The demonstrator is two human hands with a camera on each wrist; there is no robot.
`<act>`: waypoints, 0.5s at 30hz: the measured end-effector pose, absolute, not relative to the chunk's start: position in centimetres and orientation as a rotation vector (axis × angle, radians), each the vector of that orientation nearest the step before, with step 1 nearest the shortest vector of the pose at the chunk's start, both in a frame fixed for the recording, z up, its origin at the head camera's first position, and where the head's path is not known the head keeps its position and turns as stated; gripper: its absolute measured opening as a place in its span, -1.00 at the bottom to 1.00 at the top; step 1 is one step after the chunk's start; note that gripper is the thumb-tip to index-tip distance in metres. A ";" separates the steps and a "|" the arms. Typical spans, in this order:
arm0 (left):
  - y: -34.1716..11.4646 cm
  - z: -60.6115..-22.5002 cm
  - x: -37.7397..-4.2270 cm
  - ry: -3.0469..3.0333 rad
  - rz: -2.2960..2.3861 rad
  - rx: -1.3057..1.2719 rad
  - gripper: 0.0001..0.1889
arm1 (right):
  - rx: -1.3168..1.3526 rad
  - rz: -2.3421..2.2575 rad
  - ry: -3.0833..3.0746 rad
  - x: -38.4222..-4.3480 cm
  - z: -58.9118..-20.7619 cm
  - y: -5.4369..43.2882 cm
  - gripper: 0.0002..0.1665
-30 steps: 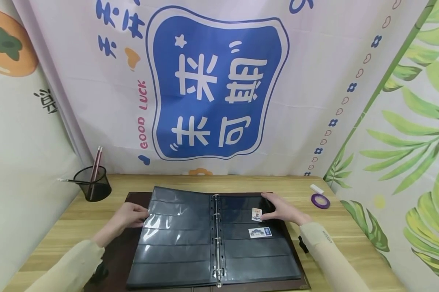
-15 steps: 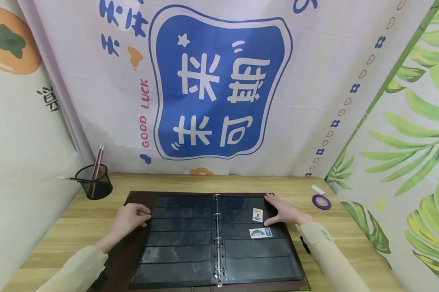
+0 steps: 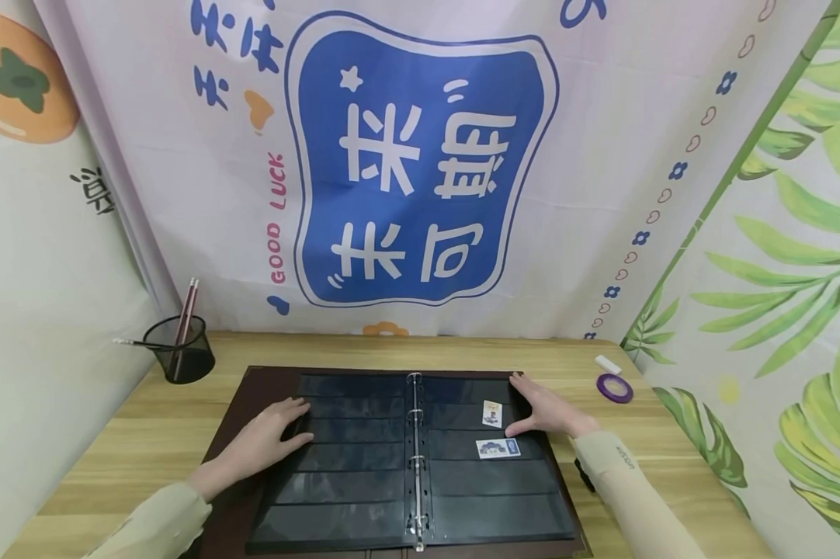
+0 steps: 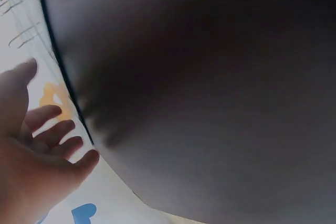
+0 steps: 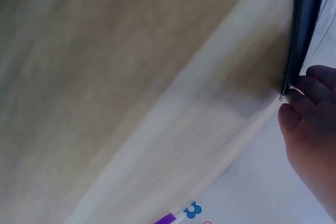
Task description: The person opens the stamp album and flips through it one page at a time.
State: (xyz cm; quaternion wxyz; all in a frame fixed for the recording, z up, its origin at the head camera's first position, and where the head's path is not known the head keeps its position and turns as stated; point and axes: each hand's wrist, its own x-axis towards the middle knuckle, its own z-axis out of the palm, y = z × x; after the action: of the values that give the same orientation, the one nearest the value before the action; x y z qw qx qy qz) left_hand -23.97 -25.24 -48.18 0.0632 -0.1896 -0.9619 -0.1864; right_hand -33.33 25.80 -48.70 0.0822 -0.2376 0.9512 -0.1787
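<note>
A stamp album [image 3: 266, 380] with a brown cover lies open, its black pocket pages held by a ring spine [image 3: 416, 466]. Two stamps show on the right page [image 3: 490, 512]: a small orange-topped stamp [image 3: 492, 414] and, just below it, a wide blue-and-white stamp [image 3: 498, 448]. My left hand [image 3: 259, 439] lies spread over the left page's [image 3: 350, 458] outer edge, fingers and thumb apart. My right hand [image 3: 546, 407] rests at the right page's upper outer edge, thumb near the stamps. In the right wrist view, fingertips of my right hand [image 5: 315, 124] touch the album's edge [image 5: 307, 19].
A black mesh pen cup [image 3: 182, 357] with pencils stands at the table's back left. At the back right lie a purple tape roll [image 3: 614, 388] and a white eraser-like block [image 3: 607, 363]. A printed cloth [image 3: 217, 194] hangs behind the wooden table [image 3: 112, 458].
The left page, lifted at its outer edge by my left hand, has come down flat. My left hand has let go and spread over its edge. My right hand has shifted slightly outward.
</note>
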 end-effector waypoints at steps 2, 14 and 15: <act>-25.4 -48.3 -23.9 -2.913 -0.564 -0.626 -0.34 | -0.693 -0.534 2.846 -33.3 -48.8 25.8 0.39; -25.8 -48.3 -23.6 -3.001 -0.503 -0.789 -0.16 | -0.744 -0.595 2.869 -33.1 -48.7 25.7 0.32; -25.8 -48.4 -23.6 -3.010 -0.509 -0.782 -0.16 | -0.749 -0.591 2.874 -33.1 -48.7 25.7 0.31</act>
State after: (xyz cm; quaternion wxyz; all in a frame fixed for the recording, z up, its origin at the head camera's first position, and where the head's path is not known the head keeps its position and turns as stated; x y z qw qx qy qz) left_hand -23.61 -25.76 -48.40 -0.0047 -0.2483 -0.9551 -0.1617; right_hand -33.12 25.74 -48.69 0.0565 -0.2470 0.9475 -0.1950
